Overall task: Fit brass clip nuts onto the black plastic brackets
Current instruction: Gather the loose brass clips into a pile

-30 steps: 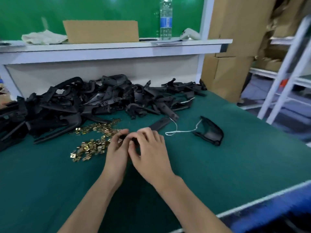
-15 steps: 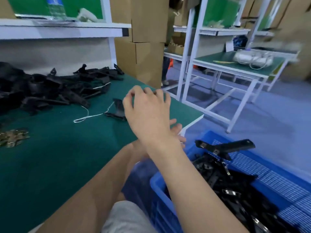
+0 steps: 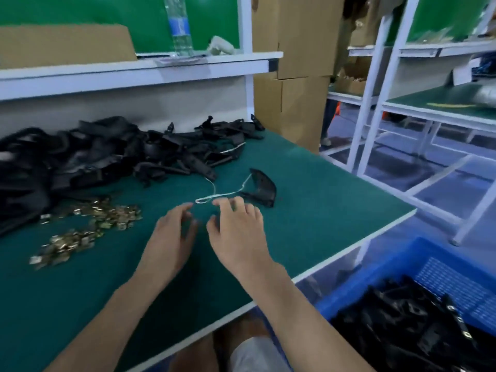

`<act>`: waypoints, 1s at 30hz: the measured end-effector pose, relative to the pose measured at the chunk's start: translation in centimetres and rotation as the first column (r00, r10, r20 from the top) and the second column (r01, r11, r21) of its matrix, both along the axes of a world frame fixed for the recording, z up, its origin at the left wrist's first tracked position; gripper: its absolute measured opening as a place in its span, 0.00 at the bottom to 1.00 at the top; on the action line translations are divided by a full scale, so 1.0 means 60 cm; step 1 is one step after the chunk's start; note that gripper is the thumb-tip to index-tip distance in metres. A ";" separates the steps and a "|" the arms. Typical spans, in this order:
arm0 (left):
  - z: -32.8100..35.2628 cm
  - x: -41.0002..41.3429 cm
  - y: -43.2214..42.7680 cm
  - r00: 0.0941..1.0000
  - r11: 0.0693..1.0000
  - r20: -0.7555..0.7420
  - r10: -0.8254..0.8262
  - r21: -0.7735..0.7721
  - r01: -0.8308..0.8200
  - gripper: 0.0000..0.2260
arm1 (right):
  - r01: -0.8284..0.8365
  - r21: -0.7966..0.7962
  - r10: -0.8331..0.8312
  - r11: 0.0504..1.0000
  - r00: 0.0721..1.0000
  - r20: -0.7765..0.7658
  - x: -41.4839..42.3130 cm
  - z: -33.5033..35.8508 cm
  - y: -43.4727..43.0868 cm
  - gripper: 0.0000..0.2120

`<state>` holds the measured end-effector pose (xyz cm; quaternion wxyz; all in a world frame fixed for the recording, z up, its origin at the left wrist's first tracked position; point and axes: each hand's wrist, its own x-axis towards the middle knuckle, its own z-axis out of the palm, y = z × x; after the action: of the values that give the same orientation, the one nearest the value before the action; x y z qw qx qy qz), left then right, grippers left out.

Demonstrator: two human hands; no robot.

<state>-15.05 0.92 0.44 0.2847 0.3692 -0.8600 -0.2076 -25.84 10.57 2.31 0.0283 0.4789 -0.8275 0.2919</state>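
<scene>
A big heap of black plastic brackets (image 3: 107, 154) lies along the back of the green table (image 3: 316, 200). Loose brass clip nuts (image 3: 88, 224) are scattered in front of the heap at the left. My left hand (image 3: 171, 237) and my right hand (image 3: 239, 234) hover side by side over the table's middle, fingers spread, both holding nothing. A single black bracket (image 3: 264, 187) with a white string (image 3: 222, 193) lies just beyond my right fingertips. A blue crate (image 3: 440, 267) at lower right holds several brackets with clip nuts fitted.
The table's right edge runs diagonally beside the blue crate. A white shelf (image 3: 139, 68) above the heap carries a cardboard box (image 3: 64, 44) and a water bottle (image 3: 179, 25). Stacked cardboard boxes (image 3: 292, 76) and white-framed benches (image 3: 440, 108) stand to the right.
Both hands held a bracket over the table, swung right to the blue crate and dropped it, and have come back empty over the table. The view swung right and back.
</scene>
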 end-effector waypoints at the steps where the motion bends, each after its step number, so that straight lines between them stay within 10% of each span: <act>1: -0.016 0.036 -0.029 0.988 0.994 0.111 0.103 -0.056 -0.097 0.20 | -0.047 0.033 0.047 0.998 0.999 0.003 0.016 -0.013 -0.024 0.20; 4: -0.047 0.156 -0.092 0.874 0.913 0.290 0.390 -0.247 -0.325 0.27 | -0.156 0.142 0.161 0.977 0.987 -0.021 0.057 -0.051 -0.090 0.23; 10: -0.052 0.236 -0.159 0.781 0.841 0.360 0.510 -0.018 -0.541 0.42 | -0.238 0.209 0.255 0.948 0.965 -0.057 0.093 -0.077 -0.206 0.27; 30: -0.070 0.188 -0.334 0.933 0.968 0.264 0.246 -0.120 -0.222 0.24 | 0.055 0.179 -0.019 0.982 0.980 -0.200 -0.032 -0.075 -0.489 0.32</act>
<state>-3.75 -19.13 -3.74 0.2004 0.4814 -0.8495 -0.0805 -27.74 -18.76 -2.19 0.0715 0.4906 -0.8527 0.1647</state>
